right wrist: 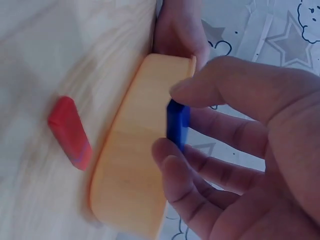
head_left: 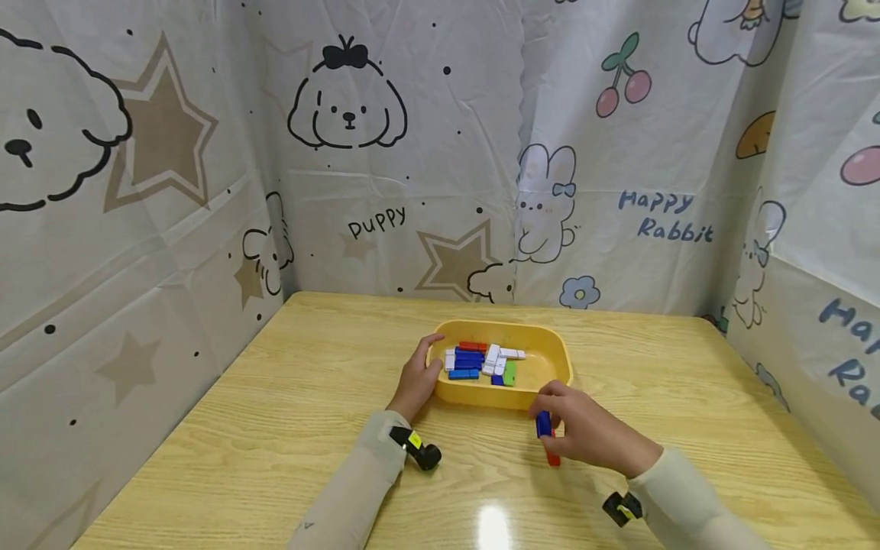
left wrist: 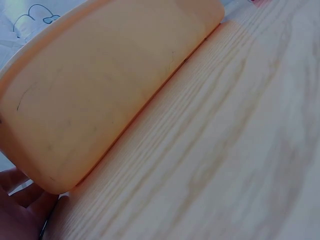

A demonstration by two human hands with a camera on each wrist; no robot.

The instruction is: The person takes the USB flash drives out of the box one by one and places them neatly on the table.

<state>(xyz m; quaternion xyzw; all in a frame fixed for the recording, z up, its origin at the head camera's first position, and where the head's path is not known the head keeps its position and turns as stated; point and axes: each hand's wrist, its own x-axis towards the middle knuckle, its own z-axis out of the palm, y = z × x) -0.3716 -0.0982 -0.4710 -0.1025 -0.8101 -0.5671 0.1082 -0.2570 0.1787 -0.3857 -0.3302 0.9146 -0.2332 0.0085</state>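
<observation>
A yellow tray (head_left: 550, 365) sits mid-table and holds several blue, white, red and green blocks (head_left: 481, 360). My left hand (head_left: 417, 378) grips the tray's left rim, thumb over the edge. In the left wrist view the tray's outer wall (left wrist: 100, 90) fills the frame, with my palm (left wrist: 20, 207) at the lower left. My right hand (head_left: 580, 428) pinches a blue block (head_left: 543, 423) between thumb and fingers, just in front of the tray. That blue block (right wrist: 177, 125) is upright beside the tray wall (right wrist: 135, 150). A red block (right wrist: 70, 132) lies on the table under my right hand (right wrist: 240, 150).
The wooden table (head_left: 275, 428) is closed in by cartoon-printed curtains (head_left: 412, 153) on the left, back and right. The red block (head_left: 552, 457) lies on the table in front of the tray. Wrist-worn cameras (head_left: 421, 451) sit on both sleeves.
</observation>
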